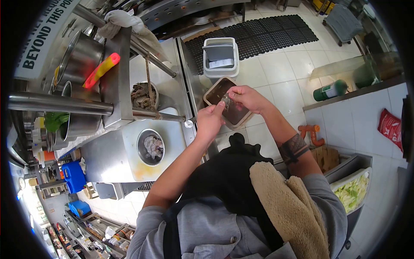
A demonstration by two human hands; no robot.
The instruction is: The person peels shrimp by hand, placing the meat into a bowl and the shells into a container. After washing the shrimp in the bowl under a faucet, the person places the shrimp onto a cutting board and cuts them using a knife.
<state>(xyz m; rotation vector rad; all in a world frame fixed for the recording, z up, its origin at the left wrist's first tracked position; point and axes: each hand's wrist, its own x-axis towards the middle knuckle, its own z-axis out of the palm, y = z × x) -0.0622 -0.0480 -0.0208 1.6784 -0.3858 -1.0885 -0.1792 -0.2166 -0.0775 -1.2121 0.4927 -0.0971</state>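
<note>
My left hand and my right hand are close together, both closed on a small greyish shrimp. They hold it above a brown rectangular bin beside the counter. On a white cutting board to the left, a steel bowl contains pale peeled shrimp. Farther back on the counter, another bowl is filled with dark unpeeled shrimp, partly covered by the shelf rail and a hanging cord. My fingers hide part of the shrimp I hold.
A steel shelf with pots and a red-yellow handle overhangs the counter at left. Behind the brown bin stands a white bin, next to a black rubber mat. A green cylinder lies at right, and a container of chopped cabbage sits lower right.
</note>
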